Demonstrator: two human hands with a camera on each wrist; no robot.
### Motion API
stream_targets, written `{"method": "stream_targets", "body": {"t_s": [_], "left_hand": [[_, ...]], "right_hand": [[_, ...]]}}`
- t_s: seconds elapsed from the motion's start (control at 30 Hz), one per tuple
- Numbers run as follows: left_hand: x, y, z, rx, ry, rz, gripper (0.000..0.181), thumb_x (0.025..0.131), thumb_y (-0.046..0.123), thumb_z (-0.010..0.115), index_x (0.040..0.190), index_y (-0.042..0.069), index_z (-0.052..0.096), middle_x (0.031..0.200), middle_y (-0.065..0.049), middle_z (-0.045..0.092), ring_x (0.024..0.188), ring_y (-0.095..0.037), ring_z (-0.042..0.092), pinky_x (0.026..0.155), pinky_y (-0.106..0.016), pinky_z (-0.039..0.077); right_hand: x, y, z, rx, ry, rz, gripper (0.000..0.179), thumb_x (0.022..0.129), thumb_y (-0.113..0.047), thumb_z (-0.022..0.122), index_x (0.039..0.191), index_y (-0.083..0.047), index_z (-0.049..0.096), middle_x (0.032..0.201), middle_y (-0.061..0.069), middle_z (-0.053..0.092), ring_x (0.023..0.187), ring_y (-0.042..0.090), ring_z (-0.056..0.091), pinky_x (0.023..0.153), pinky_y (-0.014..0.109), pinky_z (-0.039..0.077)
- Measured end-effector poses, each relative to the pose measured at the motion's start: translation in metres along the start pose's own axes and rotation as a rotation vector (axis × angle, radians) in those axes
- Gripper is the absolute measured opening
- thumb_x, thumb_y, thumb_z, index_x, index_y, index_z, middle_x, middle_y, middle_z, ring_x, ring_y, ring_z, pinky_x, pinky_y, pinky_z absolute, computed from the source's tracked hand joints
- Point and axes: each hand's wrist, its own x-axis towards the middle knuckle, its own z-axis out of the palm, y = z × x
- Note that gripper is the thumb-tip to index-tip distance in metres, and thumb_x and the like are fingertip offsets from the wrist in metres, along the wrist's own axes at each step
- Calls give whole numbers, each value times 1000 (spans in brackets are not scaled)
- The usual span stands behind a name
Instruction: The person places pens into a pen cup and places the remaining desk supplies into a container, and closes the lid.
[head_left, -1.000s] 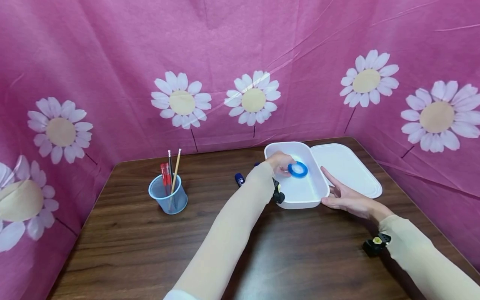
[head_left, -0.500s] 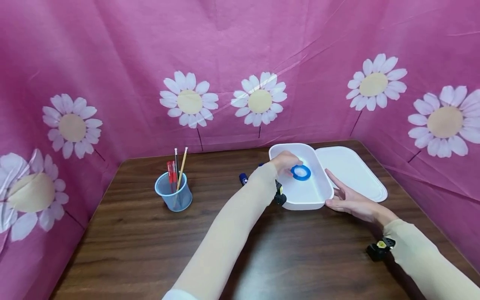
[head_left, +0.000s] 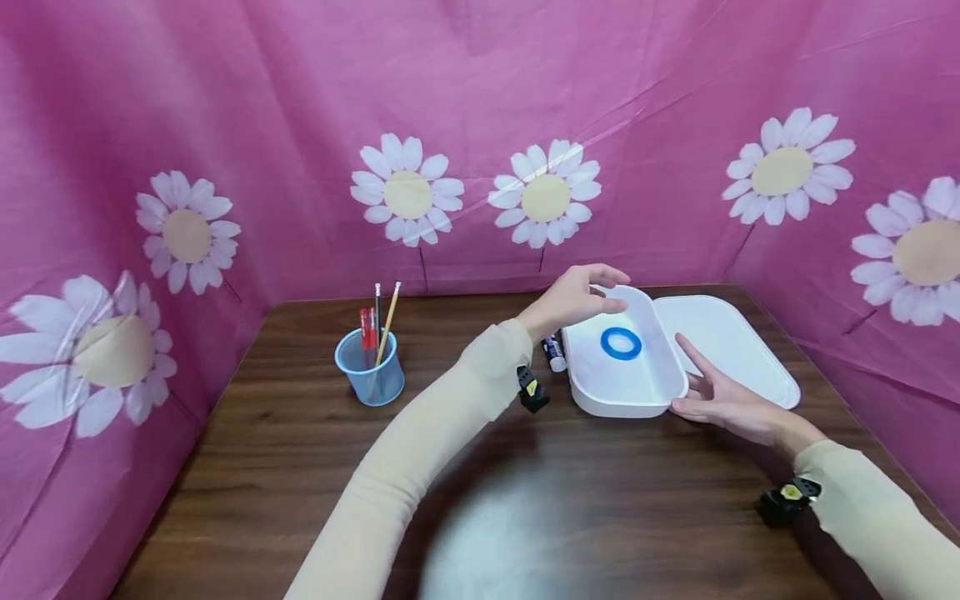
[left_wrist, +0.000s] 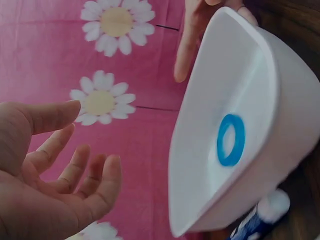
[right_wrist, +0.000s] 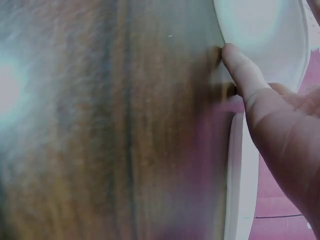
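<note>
My left hand (head_left: 581, 296) hovers over the left rim of a white plastic box (head_left: 588, 392), fingers loosely bent, holding nothing. The left wrist view shows that hand (left_wrist: 65, 170) apart from the box. Inside the box a blue tape roll (head_left: 604, 343) lies flat on the bottom. My right hand (head_left: 723, 404) touches the box's right side, thumb at the near right corner and index finger stretched along the wall. In the right wrist view, that hand (right_wrist: 280, 120) has its thumb tip against the box's white wall.
The white lid (head_left: 723, 342) lies flat, right of the box. Close to the box's left side lies a blue-and-white tube (head_left: 553, 353), probably a glue stick. A blue mesh cup (head_left: 371, 379) with red pens and pencils stands left on the wooden table (head_left: 300, 500). A pink flowered cloth (head_left: 480, 83) hangs behind.
My left hand has let go of the tape roll and risen out of the box to the upper left. The roll stays inside. My right hand stays at the box. The head view has shifted left.
</note>
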Motion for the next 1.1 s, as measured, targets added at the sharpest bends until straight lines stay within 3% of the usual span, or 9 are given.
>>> {"method": "stream_targets", "body": {"t_s": [0.13, 0.27, 0.43, 0.6, 0.7, 0.87, 1.1], "left_hand": [[-19, 1, -14, 72, 35, 63, 41, 91, 19, 78, 129, 14, 67, 131, -2, 63, 117, -22, 59, 93, -28, 51], [-39, -15, -28, 161, 87, 25, 47, 88, 17, 81, 132, 13, 65, 133, -4, 61, 117, -25, 59, 94, -28, 50], [-62, -52, -36, 209, 118, -93, 61, 85, 15, 83, 140, 10, 57, 143, -16, 48, 123, -28, 48, 103, -36, 44], [-77, -84, -33, 190, 137, -254, 73, 84, 22, 85, 146, 12, 48, 146, -23, 35, 127, -29, 43, 108, -43, 39], [-83, -97, -30, 129, 130, -328, 80, 84, 24, 86, 150, 12, 43, 145, -23, 30, 123, -33, 48, 101, -44, 47], [-90, -108, -26, -9, 143, -408, 86, 83, 22, 87, 153, 14, 37, 145, -22, 26, 112, -33, 55, 75, -42, 61], [-91, -114, -23, -9, 178, -443, 91, 80, 23, 89, 153, 14, 34, 142, -23, 27, 109, -34, 56, 59, -38, 61]], "right_hand": [[-5, -1, -2, -59, 29, -19, 104, 100, -6, 63, 160, -36, -17, 161, 36, 1, 122, 5, 56, 92, 22, 50], [-3, 0, 0, -109, 37, -21, 104, 99, -8, 65, 161, -33, -14, 163, 32, -1, 123, 3, 52, 93, 21, 48], [-2, 4, 3, -76, 25, -13, 105, 98, -6, 66, 161, -30, -15, 162, 33, -1, 122, 6, 54, 92, 24, 51], [-7, 6, 3, -64, 36, 2, 105, 99, -7, 65, 161, -31, -17, 158, 39, 10, 116, 10, 59, 90, 24, 51], [-8, 7, 3, -66, 41, 5, 104, 100, -8, 64, 160, -31, -17, 155, 40, 17, 114, 11, 60, 90, 24, 51], [-4, 7, 4, -42, 44, 1, 103, 100, -6, 63, 161, -30, -17, 150, 40, 27, 112, 13, 62, 88, 26, 52], [0, 4, 6, -24, 44, 1, 102, 100, -6, 62, 161, -32, -16, 148, 37, 29, 109, 13, 63, 84, 27, 53]]}}
